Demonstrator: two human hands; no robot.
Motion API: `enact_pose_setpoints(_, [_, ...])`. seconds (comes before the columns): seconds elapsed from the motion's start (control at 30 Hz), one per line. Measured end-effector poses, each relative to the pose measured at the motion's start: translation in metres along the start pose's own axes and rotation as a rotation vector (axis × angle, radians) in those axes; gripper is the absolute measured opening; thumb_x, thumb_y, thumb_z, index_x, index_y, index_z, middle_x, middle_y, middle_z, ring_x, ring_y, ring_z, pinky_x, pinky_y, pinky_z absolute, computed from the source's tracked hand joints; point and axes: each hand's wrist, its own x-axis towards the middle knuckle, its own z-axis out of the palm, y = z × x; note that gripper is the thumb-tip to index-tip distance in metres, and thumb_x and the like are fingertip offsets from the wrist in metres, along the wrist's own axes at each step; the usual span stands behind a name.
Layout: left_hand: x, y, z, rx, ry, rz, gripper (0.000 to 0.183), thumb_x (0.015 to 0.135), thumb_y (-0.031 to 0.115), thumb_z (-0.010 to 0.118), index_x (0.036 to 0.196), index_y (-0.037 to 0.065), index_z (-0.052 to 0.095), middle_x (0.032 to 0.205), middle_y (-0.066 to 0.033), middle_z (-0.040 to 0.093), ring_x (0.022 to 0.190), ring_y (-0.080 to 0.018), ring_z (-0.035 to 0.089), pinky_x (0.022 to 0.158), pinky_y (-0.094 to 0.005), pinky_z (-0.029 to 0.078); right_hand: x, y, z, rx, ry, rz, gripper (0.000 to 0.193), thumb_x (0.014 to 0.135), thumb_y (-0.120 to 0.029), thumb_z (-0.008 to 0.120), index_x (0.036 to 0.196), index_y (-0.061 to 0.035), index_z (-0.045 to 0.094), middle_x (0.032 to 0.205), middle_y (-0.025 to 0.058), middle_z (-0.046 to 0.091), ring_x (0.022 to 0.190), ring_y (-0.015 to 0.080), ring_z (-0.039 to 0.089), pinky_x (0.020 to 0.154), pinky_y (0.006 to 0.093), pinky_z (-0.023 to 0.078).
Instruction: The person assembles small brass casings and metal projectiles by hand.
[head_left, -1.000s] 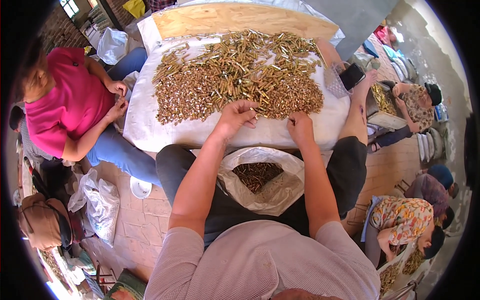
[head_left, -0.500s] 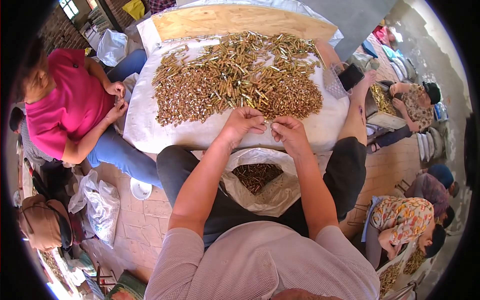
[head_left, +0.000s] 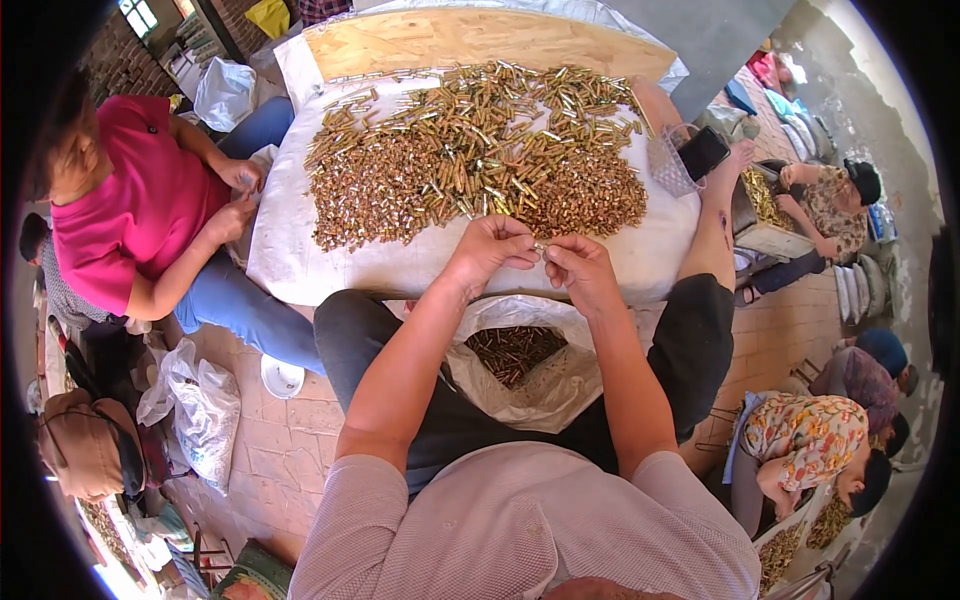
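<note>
At the near edge of the white-covered table (head_left: 290,225), my left hand (head_left: 492,248) and my right hand (head_left: 580,266) meet fingertip to fingertip. Both are closed in a pinch on a small shiny metal piece (head_left: 540,247), whose exact kind is too small to make out. Just beyond them lie heaps of short copper-coloured metal pieces (head_left: 365,195), one at the left and one at the right. Longer brass-coloured tubes (head_left: 480,115) are heaped between and behind these. Below my hands, between my knees, a white sack (head_left: 535,408) gapes with thin dark coppery pieces (head_left: 512,355) inside.
A wooden board (head_left: 480,42) borders the table's far side. On the right are a mesh basket (head_left: 668,165) and a black phone (head_left: 703,152), beside another person's bare leg. A person in pink (head_left: 150,200) sits left, near a white bowl (head_left: 282,377). Other people work at right.
My fingertips have drawn closer together around the small piece. The pink-sleeved person's hands at the left have shifted slightly; the heaps look the same.
</note>
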Motion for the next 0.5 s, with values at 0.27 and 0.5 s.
enact_pose_setpoints(0.27, [-0.0015,0.001,0.0014,0.096,0.006,0.028,0.012,0.09,0.005,0.068,0.096,-0.004,0.062,0.086,-0.011,0.068,0.075,-0.0186,0.07,0.068,-0.0294,0.06,-0.0032,-0.0034,0.0031,-0.019,-0.006,0.012,0.008,0.089,-0.009,0.07,0.094,-0.0019,0.067,0.079,0.0046,0.067,0.064,0.0122,0.062,0.052,0.0237,0.048])
enact_pose_setpoints(0.5, [-0.0014,-0.0067,0.0033,0.026,-0.032,0.057,0.011,0.09,0.004,0.068,0.096,-0.003,0.063,0.087,-0.0103,0.068,0.074,-0.0187,0.07,0.068,-0.0302,0.061,-0.0043,-0.0022,0.0029,0.078,-0.044,0.022,0.017,0.09,-0.015,0.071,0.1,-0.0027,0.065,0.083,0.0048,0.067,0.066,0.0113,0.062,0.056,0.0228,0.049])
